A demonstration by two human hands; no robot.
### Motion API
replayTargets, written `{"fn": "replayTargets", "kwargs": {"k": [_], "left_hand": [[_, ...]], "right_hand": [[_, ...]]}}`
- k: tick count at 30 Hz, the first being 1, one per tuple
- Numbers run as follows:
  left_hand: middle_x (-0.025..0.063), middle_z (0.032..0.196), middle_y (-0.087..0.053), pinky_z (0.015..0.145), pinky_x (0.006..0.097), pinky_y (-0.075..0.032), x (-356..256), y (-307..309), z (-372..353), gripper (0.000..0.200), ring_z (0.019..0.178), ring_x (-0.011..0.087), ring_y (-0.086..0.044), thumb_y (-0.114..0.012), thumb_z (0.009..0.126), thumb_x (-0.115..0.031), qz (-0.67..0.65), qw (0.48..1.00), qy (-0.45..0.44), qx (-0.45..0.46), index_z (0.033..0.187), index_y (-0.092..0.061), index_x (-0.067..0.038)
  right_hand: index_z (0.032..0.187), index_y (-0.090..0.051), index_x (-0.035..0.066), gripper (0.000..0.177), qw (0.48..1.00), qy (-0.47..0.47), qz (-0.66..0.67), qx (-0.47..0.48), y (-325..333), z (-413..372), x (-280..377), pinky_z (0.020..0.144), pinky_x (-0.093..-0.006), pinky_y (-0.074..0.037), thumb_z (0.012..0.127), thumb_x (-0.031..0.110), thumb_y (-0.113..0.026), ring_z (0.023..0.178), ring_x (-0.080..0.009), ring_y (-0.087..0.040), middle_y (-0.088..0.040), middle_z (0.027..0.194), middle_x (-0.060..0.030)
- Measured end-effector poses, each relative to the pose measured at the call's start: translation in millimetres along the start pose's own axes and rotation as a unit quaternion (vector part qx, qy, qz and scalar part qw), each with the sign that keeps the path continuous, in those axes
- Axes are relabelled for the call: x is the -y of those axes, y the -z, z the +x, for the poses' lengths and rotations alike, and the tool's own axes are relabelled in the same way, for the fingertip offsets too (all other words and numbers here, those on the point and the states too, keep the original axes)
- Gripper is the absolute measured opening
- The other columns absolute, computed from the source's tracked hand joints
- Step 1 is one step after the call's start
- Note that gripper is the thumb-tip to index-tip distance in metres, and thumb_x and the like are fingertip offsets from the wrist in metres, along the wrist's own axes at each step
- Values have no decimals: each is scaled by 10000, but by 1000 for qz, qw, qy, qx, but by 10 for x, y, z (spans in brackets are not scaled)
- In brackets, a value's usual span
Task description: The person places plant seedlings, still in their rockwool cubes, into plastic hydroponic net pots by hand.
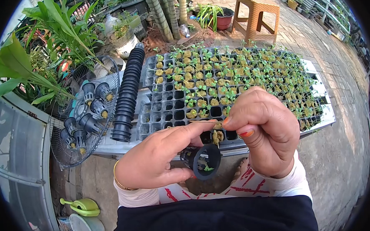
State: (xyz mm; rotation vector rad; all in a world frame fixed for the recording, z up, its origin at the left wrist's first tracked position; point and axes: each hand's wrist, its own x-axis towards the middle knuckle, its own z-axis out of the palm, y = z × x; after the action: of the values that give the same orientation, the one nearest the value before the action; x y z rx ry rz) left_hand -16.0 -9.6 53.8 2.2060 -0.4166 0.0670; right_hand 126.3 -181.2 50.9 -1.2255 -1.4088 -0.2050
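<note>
My left hand [158, 158] is wrapped round a black net pot [201, 161], tilted with its rim toward me and a small green seedling [207, 168] inside. A thin brownish stick [201, 121] lies along the left fingertips and reaches toward my right hand [263, 130], whose thumb and forefinger are pinched at its right end. Just beyond both hands is the black seedling tray [167, 96], with sprouts in brownish plugs in many cells and some bare cells at its left. A loose plug [218, 136] shows between the hands, near the tray's front edge.
Left of the tray lies a long stack of black pots [128, 93]. A wire basket [56, 141] holds several potted seedlings. A brown stool [257, 15] stands behind. On the ground at lower left are a green watering can [83, 207] and a pale bucket [86, 229].
</note>
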Motion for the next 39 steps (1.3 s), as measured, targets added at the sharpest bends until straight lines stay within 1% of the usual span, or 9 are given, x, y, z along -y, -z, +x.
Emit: {"fn": "replayTargets", "kwargs": {"k": [6, 13, 16, 18, 25, 28, 30, 33, 39], "left_hand": [[132, 990, -599, 764, 325, -491, 58, 6, -119, 915, 849, 244, -605, -764, 623, -49, -61, 992, 85, -72, 1413, -306, -14], [116, 976, -606, 786, 310, -487, 77, -5, -129, 885, 859, 201, -599, -745, 634, 3, -97, 984, 42, -142, 1411, -321, -25], [126, 979, -608, 801, 301, -482, 31, 18, -106, 868, 877, 200, -606, -731, 627, 30, -59, 989, 23, -134, 1400, -337, -11], [140, 1047, -580, 827, 288, -472, 31, 24, -99, 892, 960, 159, -580, -796, 684, -21, -6, 993, 6, -114, 1403, -274, 55], [143, 1055, -587, 862, 298, -461, 55, -2, -88, 898, 975, 169, -583, -808, 670, -12, -36, 990, -13, -132, 1394, -280, 63], [145, 1049, -595, 876, 296, -453, 24, -30, -68, 915, 985, 175, -584, -819, 654, -13, -2, 988, -18, -156, 1390, -282, 66], [169, 1184, -576, 822, 325, -499, 16, -55, -50, 833, 935, 238, -642, -769, 602, 34, 11, 981, -39, -188, 1337, -377, 44], [174, 1253, -537, 825, 328, -501, 4, -56, -49, 830, 935, 242, -643, -770, 600, 32, 15, 981, -35, -188, 1332, -378, 46], [168, 1280, -526, 843, 328, -492, 3, -54, -48, 839, 964, 241, -637, -757, 588, 45, 11, 983, -31, -182, 1335, -376, 42]], "right_hand": [[798, -614, 31, 209, 1000, 12, -19, -18, 38, 22, -1, 621, -298, -421, 884, 222, -609, 672, -183, -551, -597, 727, -58], [775, -623, 55, 221, 1000, 0, 0, -24, 82, 29, 137, 594, -293, -403, 869, 254, -624, 628, -166, -536, -607, 715, -40], [775, -634, 69, 232, 999, 19, -28, 41, 60, 22, 159, 582, -292, -395, 849, 289, -640, 603, -158, -521, -605, 705, -21], [765, -646, 80, 236, 998, 27, -22, 61, 40, 16, 155, 575, -290, -389, 829, 307, -652, 602, -156, -523, -604, 704, -11], [744, -663, 89, 211, 998, 8, -11, 62, 123, 31, 254, 575, -290, -384, 812, 289, -660, 618, -152, -538, -605, 704, -14], [760, -670, 87, 168, 995, 22, -31, 88, 73, 25, 211, 576, -291, -384, 779, 253, -680, 617, -159, -542, -600, 698, -16], [777, -673, 84, 118, 994, 22, -44, 97, 34, 9, 164, 577, -296, -386, 749, 196, -696, 621, -168, -550, -599, 696, -21], [791, -671, 81, 83, 993, 20, -55, 102, 21, 19, 149, 583, -303, -386, 747, 148, -692, 624, -173, -555, -602, 704, -22], [810, -673, 77, 79, 992, 20, -48, 119, 9, 15, 123, 593, -312, -381, 746, 122, -684, 629, -172, -559, -604, 712, -22]]}}
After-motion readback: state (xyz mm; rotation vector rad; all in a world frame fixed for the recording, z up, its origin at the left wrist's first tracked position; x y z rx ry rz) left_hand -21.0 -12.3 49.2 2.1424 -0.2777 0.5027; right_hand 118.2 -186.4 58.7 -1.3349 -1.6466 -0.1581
